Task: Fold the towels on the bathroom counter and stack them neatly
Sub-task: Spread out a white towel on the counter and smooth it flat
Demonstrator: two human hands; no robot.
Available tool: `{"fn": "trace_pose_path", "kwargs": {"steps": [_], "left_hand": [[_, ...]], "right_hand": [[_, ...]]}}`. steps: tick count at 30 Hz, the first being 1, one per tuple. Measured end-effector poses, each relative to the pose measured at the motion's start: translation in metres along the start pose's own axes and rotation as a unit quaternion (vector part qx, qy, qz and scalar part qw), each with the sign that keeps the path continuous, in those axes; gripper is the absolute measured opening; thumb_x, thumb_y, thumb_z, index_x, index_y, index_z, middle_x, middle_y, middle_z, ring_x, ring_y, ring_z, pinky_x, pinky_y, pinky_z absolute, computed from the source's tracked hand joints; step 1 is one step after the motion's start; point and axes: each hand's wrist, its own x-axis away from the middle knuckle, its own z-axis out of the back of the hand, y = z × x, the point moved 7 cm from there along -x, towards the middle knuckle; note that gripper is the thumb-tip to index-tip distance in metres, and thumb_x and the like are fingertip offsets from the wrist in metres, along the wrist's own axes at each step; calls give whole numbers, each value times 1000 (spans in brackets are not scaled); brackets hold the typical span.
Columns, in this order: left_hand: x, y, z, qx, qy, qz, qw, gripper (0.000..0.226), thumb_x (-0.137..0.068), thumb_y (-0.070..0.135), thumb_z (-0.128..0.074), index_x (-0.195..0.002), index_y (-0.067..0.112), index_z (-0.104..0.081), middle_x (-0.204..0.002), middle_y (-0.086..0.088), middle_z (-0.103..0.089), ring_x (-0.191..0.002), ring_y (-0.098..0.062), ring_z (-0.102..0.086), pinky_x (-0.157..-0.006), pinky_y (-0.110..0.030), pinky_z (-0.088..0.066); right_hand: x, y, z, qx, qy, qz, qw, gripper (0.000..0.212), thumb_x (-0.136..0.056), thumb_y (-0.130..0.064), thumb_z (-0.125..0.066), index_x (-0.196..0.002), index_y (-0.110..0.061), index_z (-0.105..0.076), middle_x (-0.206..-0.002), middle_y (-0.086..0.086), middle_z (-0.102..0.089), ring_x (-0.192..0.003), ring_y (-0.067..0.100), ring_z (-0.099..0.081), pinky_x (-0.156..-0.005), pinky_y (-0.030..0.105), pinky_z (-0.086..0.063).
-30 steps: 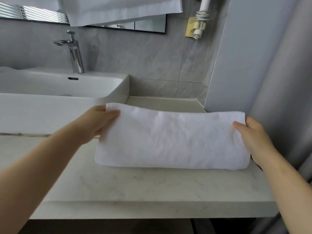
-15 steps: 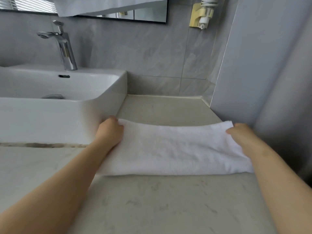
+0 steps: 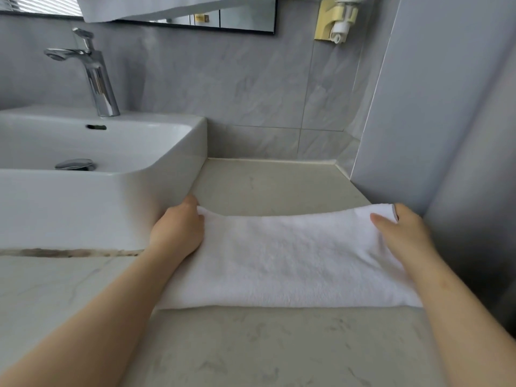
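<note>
Towel: white towel (image 3: 287, 261), folded into a long band, lies flat on the counter (image 3: 273, 347) just right of the sink — its near folded edge runs straight across, its far edge sags slightly in the middle.

Left hand: left hand (image 3: 178, 230) sits at the towel's far left corner, beside the sink's wall; fingers curled over the corner and gripping it, thumb side up against the basin.

Right hand: right hand (image 3: 402, 233) at the far right corner, close to the side wall (image 3: 435, 113); thumb lies on top of the cloth, fingers wrap behind the corner — pinching the towel's edge.

Arms: both forearms reach in from the near edge, bare, one each side of the towel.

Sink: white basin (image 3: 92, 208) stands on the counter at left, metal drain plug (image 3: 74, 164) inside, chrome tap (image 3: 95, 76) at its back.

Wall: grey tiles behind; the lower edge of a mirror (image 3: 223, 22) at top, with white cloth (image 3: 156, 7) hanging in front of it; a yellowish wall bracket (image 3: 325, 19) holding a white fitting at upper right.

Counter: pale marbled stone, a dark stained seam (image 3: 69, 252) along the sink's base at left.
</note>
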Motion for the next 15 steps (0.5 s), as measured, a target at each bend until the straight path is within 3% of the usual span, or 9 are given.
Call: {"fn": "trace_pose_path", "kwargs": {"steps": [3,8,10,12,13,15], "left_hand": [[3,1,-2,8,1,-4,1000,37,-91,10,-38,-127,16,-42,-115,-19,-61,-105,-36,-55,-80,-35,-43],[3,5,-7,-19,0,-20,1000,36,-89,5,-36,-120,16,-51,-121,-11,-60,-115,-34,-48,-93,-37,-43],[2,9,-8,-50,1,-26,998,35,-90,6,-35,-119,15,-51,-123,-11,-57,-116,-34,-44,-91,-36,-41],[-1,10,-10,-74,-2,-34,997,33,-91,6,-34,-119,14,-51,-124,-12,-55,-116,-35,-41,-90,-35,-38],[-2,10,-12,-72,-5,-38,997,33,-92,7,-35,-120,14,-51,-124,-13,-54,-117,-35,-40,-92,-36,-38],[-5,7,-15,-41,-17,-41,998,33,-92,7,-36,-120,13,-53,-124,-14,-55,-118,-34,-44,-94,-35,-38]], "right_hand": [[2,3,-8,17,-39,-8,999,16,-89,-14,-52,-103,-7,-55,-108,9,-60,-99,30,-55,-72,31,-38],[-7,0,-13,61,-74,-31,995,17,-86,-10,-55,-89,7,-50,-92,28,-53,-74,20,-43,-64,30,-29],[-10,-2,-15,83,-78,-41,993,13,-86,-11,-54,-78,-4,-45,-84,17,-49,-72,21,-42,-64,31,-31],[-11,0,-20,116,-73,-55,989,10,-88,-18,-51,-81,-13,-46,-90,5,-51,-81,26,-50,-79,38,-41],[-9,2,-21,142,-66,-59,986,5,-89,-23,-49,-88,-18,-49,-95,1,-52,-92,29,-52,-89,43,-40],[-7,3,-23,183,-54,-58,980,11,-90,-28,-45,-98,-27,-53,-102,-2,-51,-106,32,-49,-96,45,-32]]}}
